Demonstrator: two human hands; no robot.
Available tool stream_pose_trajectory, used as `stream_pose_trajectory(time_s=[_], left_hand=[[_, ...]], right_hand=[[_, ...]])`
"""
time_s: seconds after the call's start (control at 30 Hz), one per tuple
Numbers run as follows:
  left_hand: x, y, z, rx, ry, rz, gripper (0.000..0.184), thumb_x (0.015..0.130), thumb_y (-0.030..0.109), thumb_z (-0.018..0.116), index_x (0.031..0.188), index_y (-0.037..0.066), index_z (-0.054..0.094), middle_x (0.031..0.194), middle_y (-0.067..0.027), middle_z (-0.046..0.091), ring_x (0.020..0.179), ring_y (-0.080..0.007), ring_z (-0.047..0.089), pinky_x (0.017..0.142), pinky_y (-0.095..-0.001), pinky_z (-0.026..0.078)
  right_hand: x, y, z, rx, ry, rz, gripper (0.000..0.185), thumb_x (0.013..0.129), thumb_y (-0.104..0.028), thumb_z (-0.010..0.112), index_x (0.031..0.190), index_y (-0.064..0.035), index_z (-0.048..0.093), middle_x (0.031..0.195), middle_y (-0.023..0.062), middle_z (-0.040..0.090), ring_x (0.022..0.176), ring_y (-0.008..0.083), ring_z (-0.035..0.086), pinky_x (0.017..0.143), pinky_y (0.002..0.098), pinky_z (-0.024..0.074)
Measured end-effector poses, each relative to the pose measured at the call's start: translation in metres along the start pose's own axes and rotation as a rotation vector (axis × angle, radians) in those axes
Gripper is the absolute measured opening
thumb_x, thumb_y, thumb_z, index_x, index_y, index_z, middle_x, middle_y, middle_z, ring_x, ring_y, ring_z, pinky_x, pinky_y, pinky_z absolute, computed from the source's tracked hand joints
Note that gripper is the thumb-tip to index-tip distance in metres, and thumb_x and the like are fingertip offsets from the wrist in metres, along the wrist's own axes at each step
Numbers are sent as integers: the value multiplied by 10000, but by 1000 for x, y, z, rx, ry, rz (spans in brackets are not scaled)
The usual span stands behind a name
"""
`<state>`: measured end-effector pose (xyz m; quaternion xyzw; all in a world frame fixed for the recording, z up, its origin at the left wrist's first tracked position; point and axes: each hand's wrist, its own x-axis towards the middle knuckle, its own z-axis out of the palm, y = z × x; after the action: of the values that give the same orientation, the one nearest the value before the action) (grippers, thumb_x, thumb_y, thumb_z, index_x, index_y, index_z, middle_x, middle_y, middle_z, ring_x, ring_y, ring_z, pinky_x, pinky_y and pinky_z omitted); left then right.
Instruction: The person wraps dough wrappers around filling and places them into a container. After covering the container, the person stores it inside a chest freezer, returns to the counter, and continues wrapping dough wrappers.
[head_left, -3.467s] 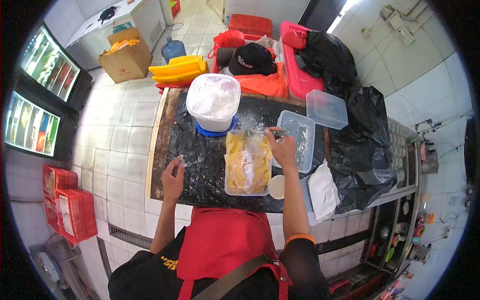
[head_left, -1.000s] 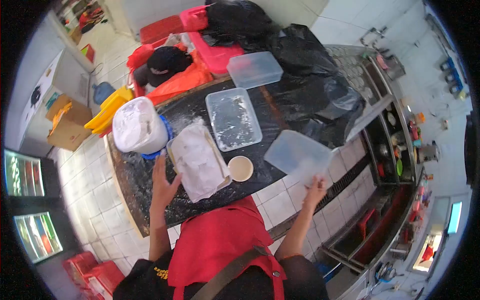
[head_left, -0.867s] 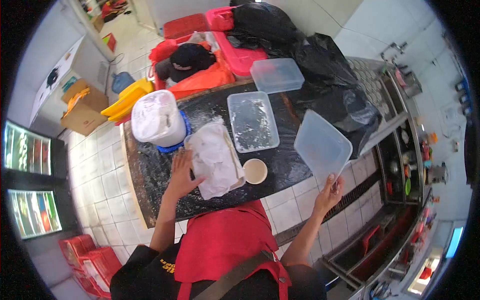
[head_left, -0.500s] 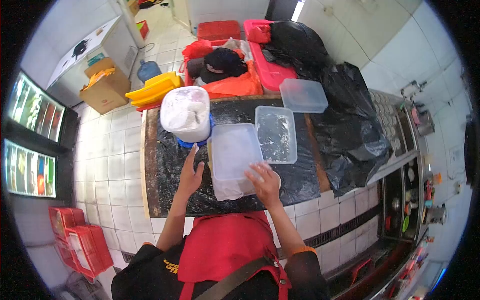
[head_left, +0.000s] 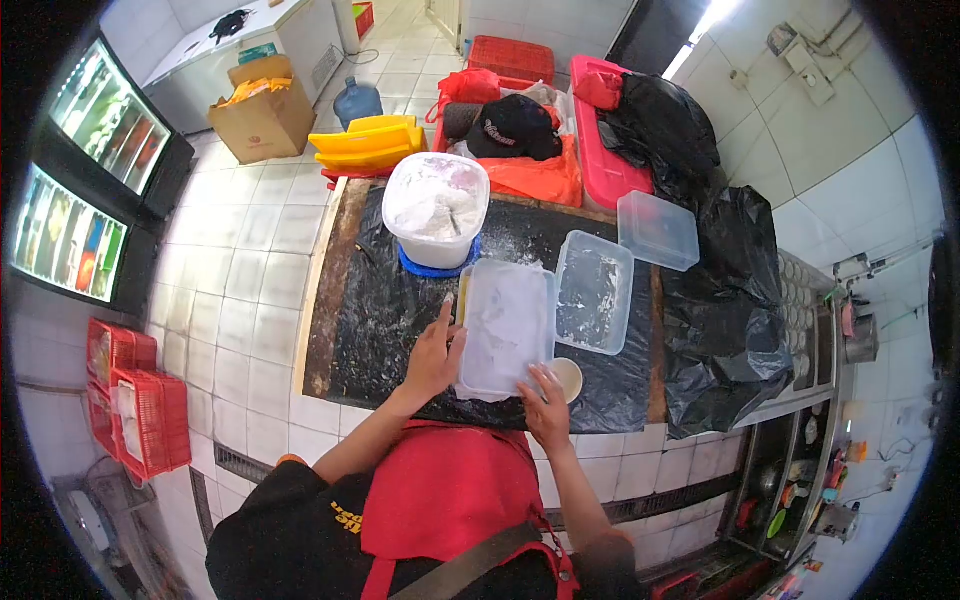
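Note:
In front of me, a clear plastic container [head_left: 510, 330] with a white floury layer inside lies on the black plastic sheet covering the table. My left hand [head_left: 434, 358] is open along its left side, fingers stretched out and a fingertip dusted white. At the near right corner of the container, my right hand [head_left: 546, 408] has its fingers apart, touching or just beside the rim. A small pale cup [head_left: 566, 380] stands right behind those fingers. Farther off is a white tub [head_left: 470, 243] heaped with white powder, on a blue base. To the right lies another floury clear container [head_left: 594, 292].
A clear plastic box [head_left: 658, 231] sits at the table's right rear. Behind are a black cap [head_left: 515, 127] on a red crate's contents, yellow trays [head_left: 368, 145] and a pink lid [head_left: 612, 150]. Black plastic sheeting [head_left: 725, 330] drapes the right side. Red baskets [head_left: 150, 425] stand at left.
The camera view has swung, so the table sits farther right. My right hand has drawn down to the container's near corner, baring the cup. The container now looks flatter on the table.

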<state>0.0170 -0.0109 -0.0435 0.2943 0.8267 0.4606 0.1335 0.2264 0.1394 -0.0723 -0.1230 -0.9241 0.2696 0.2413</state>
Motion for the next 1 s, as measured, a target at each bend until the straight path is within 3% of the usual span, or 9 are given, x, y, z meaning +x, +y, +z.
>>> stream_pose_trajectory(time_s=[0.07, 0.13, 0.23, 0.4, 0.47, 0.57, 0.73, 0.87, 1.0], left_hand=[[4, 7, -4, -15, -34, -48, 686, 952, 241, 608, 1510, -1, 290, 1231, -196, 645, 1150, -352, 580, 997, -434, 443], [7, 7, -4, 174, 37, 43, 684, 960, 257, 598, 1504, -19, 288, 1411, -225, 501, 1221, -361, 527, 1052, -419, 407], [13, -11, 14, 102, 47, 80, 666, 972, 246, 577, 1503, -29, 283, 1513, -238, 365, 1319, -371, 443, 1106, -418, 357], [19, -23, 46, 21, 148, 90, 608, 985, 176, 532, 1499, -37, 284, 1484, -245, 419, 1331, -400, 452, 1097, -428, 377], [18, -18, 48, -35, 165, 41, 587, 990, 146, 512, 1501, -32, 285, 1483, -239, 428, 1331, -400, 459, 1086, -430, 391], [6, -6, 44, -119, 154, -145, 568, 991, 98, 481, 1515, 4, 282, 1474, -235, 442, 1282, -405, 507, 1049, -429, 426], [-1, -25, 57, -29, 238, 17, 591, 984, 84, 467, 1535, 45, 257, 1456, -234, 457, 1201, -434, 553, 995, -459, 452], [-1, -19, 56, -28, 187, -113, 606, 968, 70, 472, 1532, 29, 253, 1440, -228, 479, 1186, -424, 563, 973, -474, 460], [-4, -20, 57, 107, 173, -67, 615, 945, 51, 481, 1521, 10, 268, 1429, -224, 491, 1111, -427, 593, 911, -510, 477]], right_hand=[[7, -3, -5, 29, -48, -41, 341, 828, -50, 688, 1162, -117, 677, 1338, 141, 582, 1269, 366, 527, 1057, 493, 428], [15, -3, -12, -11, -39, -59, 333, 842, -77, 683, 1174, -98, 662, 1350, 146, 571, 1272, 367, 523, 1059, 496, 421], [59, 8, -12, -146, 75, -47, 309, 891, -126, 642, 1194, -64, 643, 1375, 161, 547, 1292, 371, 495, 1075, 487, 393], [176, 30, 14, -146, 67, 2, 333, 919, -164, 616, 1244, -89, 627, 1361, 160, 557, 1292, 377, 476, 1085, 458, 380], [185, 62, 39, -112, -152, -12, 363, 919, -179, 613, 1273, -97, 609, 1346, 151, 563, 1263, 374, 491, 1084, 464, 380], [187, 60, 49, -119, -150, -79, 382, 913, -178, 612, 1287, -97, 598, 1333, 145, 568, 1241, 370, 500, 1084, 475, 378], [177, 48, 47, -209, -118, -65, 411, 911, -190, 588, 1310, -92, 586, 1343, 151, 559, 1283, 351, 479, 1132, 484, 334], [169, 50, 47, -252, -145, -9, 439, 940, -199, 541, 1367, -98, 557, 1386, 155, 533, 1324, 348, 453, 1158, 497, 300], [168, 46, 48, -268, -99, -33, 433, 930, -194, 561, 1348, -82, 569, 1391, 175, 533, 1320, 376, 453, 1142, 504, 308]])
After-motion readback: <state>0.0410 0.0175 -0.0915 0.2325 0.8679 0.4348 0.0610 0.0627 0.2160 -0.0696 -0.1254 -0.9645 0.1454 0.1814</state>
